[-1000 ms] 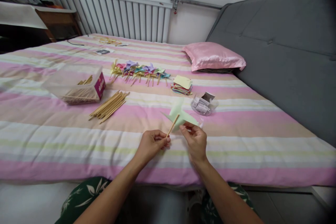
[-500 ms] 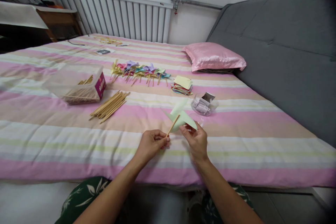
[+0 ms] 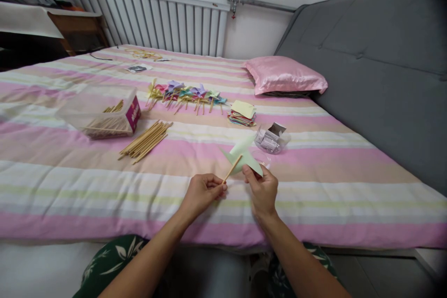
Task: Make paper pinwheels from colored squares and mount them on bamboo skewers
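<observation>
Between my hands is a pale green paper pinwheel (image 3: 240, 151) on a thin wooden stick (image 3: 232, 169). My left hand (image 3: 205, 192) pinches the lower end of the stick, which slants up to the right across the pinwheel's middle. With thumb and fingers closed, my right hand (image 3: 262, 187) grips the pinwheel's right blade; part of that blade is hidden by the fingers. Just beyond, a clear round tub (image 3: 272, 139) holds small grey-silver packets. A clear round lid (image 3: 261, 158) lies partly behind the paper.
Loose wooden sticks (image 3: 145, 142) lie left of my hands, beside a clear plastic box (image 3: 101, 116) with more sticks. Several finished pinwheels (image 3: 186, 93) lie in a row farther back, near a stack of coloured paper (image 3: 242, 112). A pink pillow (image 3: 286, 74) rests by the grey headboard (image 3: 370, 51).
The pinwheel has turned slightly and shifted a little right, its blades looking flatter to me. My right hand has moved slightly right with its blade; my left hand stays nearly still on the stick.
</observation>
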Demonstrator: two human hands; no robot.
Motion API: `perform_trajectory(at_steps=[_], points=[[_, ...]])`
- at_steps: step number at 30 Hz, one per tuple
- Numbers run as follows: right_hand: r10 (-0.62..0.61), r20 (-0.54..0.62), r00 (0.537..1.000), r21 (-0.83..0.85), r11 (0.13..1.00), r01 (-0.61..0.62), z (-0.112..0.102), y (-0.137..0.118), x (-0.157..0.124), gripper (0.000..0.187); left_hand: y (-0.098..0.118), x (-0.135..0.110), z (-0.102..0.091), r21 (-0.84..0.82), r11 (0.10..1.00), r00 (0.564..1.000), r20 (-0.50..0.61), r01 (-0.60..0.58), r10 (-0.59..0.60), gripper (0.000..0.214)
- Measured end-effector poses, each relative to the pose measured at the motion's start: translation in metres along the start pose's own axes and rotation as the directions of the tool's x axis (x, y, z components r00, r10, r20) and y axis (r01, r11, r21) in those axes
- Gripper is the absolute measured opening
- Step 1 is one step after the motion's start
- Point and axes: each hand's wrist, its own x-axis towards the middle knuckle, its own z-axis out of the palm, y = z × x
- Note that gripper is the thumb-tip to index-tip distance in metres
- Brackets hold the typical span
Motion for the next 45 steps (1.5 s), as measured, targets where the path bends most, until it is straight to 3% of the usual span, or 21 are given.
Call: perform_trajectory(at_steps=[7, 13, 16, 21, 35, 45], points=[[0.031, 0.041, 0.999, -0.078, 0.997, -0.027, 0.000, 0.008, -0.002, 0.027, 0.001, 0.000, 0.001, -0.025, 0.999, 0.999, -0.012, 0.032, -0.032, 0.019], [0.021, 0.150, 0.988, 0.040, 0.999, -0.028, 0.003, 0.006, -0.003, 0.028, 0.001, 0.000, 0.000, -0.029, 0.999, 1.000, -0.015, 0.026, -0.026, 0.019], [-0.051, 0.095, 0.994, 0.095, 0.995, 0.042, 0.001, 0.004, 0.000, 0.041, 0.000, 0.001, -0.001, -0.022, 1.000, 1.000, -0.014, 0.002, -0.002, 0.020], [-0.064, -0.019, 0.998, 0.067, 0.996, 0.066, -0.005, 0.004, 0.007, 0.031, -0.001, 0.001, -0.001, 0.000, 1.000, 1.000, -0.013, 0.008, -0.008, 0.019], [-0.029, -0.013, 0.999, 0.024, 0.999, 0.030, -0.003, 0.011, 0.005, 0.027, 0.000, 0.000, 0.000, -0.021, 1.000, 1.000, -0.006, 0.015, -0.015, 0.018], [-0.048, 0.038, 0.998, 0.083, 0.996, 0.045, -0.004, 0.006, 0.003, 0.026, 0.005, -0.001, -0.001, -0.065, 0.997, 0.998, -0.041, 0.051, -0.054, 0.025]])
